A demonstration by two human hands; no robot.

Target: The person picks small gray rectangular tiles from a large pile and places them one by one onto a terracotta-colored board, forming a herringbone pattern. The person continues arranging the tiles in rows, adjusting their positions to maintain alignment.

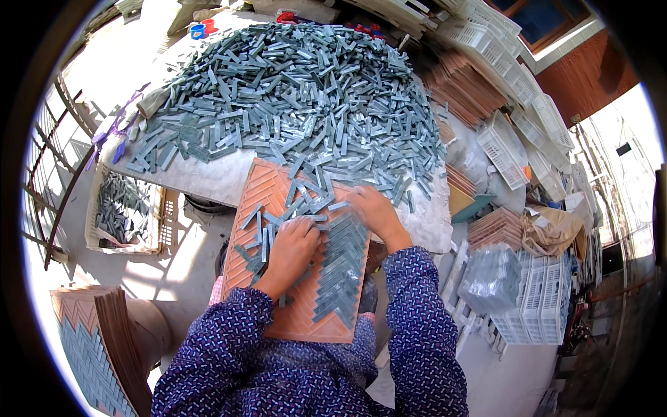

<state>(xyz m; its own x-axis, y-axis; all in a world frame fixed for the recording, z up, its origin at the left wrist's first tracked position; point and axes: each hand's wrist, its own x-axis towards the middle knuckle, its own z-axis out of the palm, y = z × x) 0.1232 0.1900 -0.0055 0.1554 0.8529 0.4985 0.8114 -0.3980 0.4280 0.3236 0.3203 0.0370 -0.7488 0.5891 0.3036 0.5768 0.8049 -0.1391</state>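
Terracotta-orange, the herringbone-grooved panel [295,323] slants from the person's lap up over the near edge of the pale table [434,226], right in front of the body. Grey-green laid strips [340,264] fill much of its right side in a zigzag pattern, while bare grooves show at its upper left and along the bottom. Loose strips [258,229] lie across its middle and left, at mixed angles, some overlapping. The left hand [290,249] is over these, its fingers curled and close together; whether it grips one cannot be told. The right hand [376,212], slightly blurred at the fingers, bends down at the upper end of the laid strips, with a single strip [338,206] just beside its fingertips; whether it holds anything cannot be told either. Both patterned sleeves [219,340] are dark blue with small light flecks. Beyond the panel, a broad heap of strips [299,97] covers most of the table, with a blue cup [198,32] and a red cup [209,26] near its far left side. At left, a plastic crate [169,219] on the floor contains more strips; below it is a panel stack [114,340], its top panel lined with grey-green pieces.
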